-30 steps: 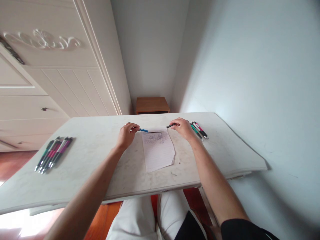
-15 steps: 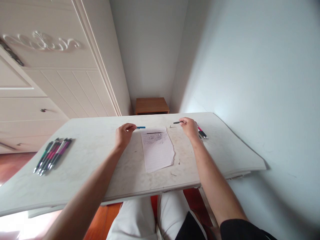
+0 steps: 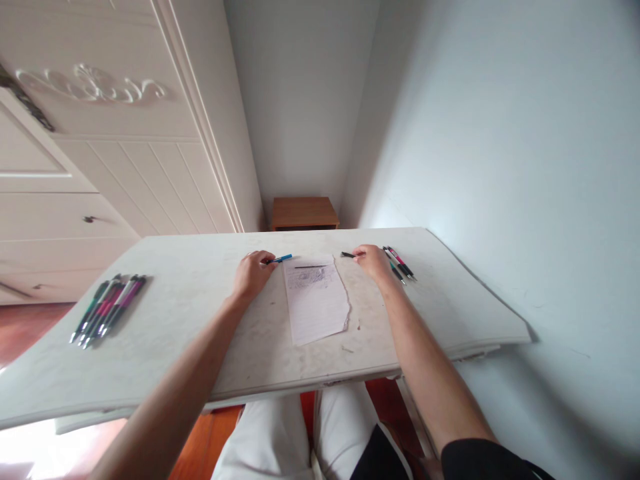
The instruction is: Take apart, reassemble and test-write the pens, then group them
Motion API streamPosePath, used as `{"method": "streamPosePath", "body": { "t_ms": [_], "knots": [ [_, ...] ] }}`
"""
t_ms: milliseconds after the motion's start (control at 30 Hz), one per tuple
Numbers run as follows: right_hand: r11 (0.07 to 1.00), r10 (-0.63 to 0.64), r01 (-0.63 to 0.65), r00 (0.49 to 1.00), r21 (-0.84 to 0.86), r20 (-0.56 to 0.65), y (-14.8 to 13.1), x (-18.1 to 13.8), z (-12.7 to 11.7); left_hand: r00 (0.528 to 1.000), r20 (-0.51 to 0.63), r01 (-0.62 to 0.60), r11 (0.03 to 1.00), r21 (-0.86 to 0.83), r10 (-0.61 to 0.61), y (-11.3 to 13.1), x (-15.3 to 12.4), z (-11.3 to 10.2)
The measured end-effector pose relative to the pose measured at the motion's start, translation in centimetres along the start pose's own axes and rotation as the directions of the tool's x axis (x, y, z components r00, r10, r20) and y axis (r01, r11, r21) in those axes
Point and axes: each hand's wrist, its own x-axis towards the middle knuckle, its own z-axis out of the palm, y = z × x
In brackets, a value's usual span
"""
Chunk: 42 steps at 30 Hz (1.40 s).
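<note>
My left hand [image 3: 254,275] pinches a blue pen part [image 3: 284,258] just past the upper left corner of a torn sheet of paper [image 3: 320,310]. A dark section shows near the fingertips. On the other side of the sheet, my right hand [image 3: 371,262] is closed on a short black pen part [image 3: 347,255] that points left. A thin dark stick like a pen refill [image 3: 311,267] lies across the top of the paper, above scribbled marks. Beside my right hand lie a pink and black pen [image 3: 400,262] and a green and black pen [image 3: 398,273].
Several pens [image 3: 109,310] lie in a bunch at the left of the white table [image 3: 200,360]. Small scraps are scattered right of the paper. A wooden stand [image 3: 305,212] is behind the table, a white cabinet [image 3: 125,167] at left and a wall [image 3: 500,167] at right.
Both hands have come down closer to the tabletop, and the right has moved slightly left with its black part. More of the pens beside the right hand now shows.
</note>
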Motion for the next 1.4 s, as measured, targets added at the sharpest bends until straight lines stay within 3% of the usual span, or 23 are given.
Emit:
{"method": "streamPosePath", "body": {
  "t_ms": [500,567,667,800,933,1100,1400],
  "knots": [
    [0.996,-0.018,0.019,1.000,0.090,-0.002,-1.5,-0.4,-0.7,1.000,0.015,-0.009,1.000,0.005,0.009,-0.1,0.1,0.3],
    [0.989,-0.078,0.085,0.995,0.117,-0.067,-2.2,-0.6,-0.9,0.998,-0.015,-0.053,0.998,0.020,0.053,-0.1,0.0,0.3],
    [0.950,-0.262,0.281,0.954,0.137,-0.146,-3.8,-1.3,-0.8,0.981,-0.046,-0.189,0.981,0.033,0.191,0.4,-0.4,0.6],
    [0.885,-0.457,0.453,0.890,0.110,0.013,-5.6,-2.5,0.6,0.940,0.021,-0.341,0.936,0.087,0.340,1.5,-1.1,1.2],
    [0.868,-0.496,0.495,0.856,0.051,0.145,-6.3,-3.0,2.0,0.924,0.125,-0.381,0.905,0.190,0.362,2.6,-1.3,1.9],
    [0.869,-0.492,0.495,0.857,0.024,0.152,-6.4,-2.8,2.5,0.926,0.200,-0.358,0.912,0.201,0.319,3.4,-1.1,2.0],
    [0.863,-0.502,0.505,0.854,0.018,0.134,-6.9,-3.0,2.8,0.928,0.217,-0.347,0.912,0.217,0.302,4.0,-1.1,2.0]
  ]
}}
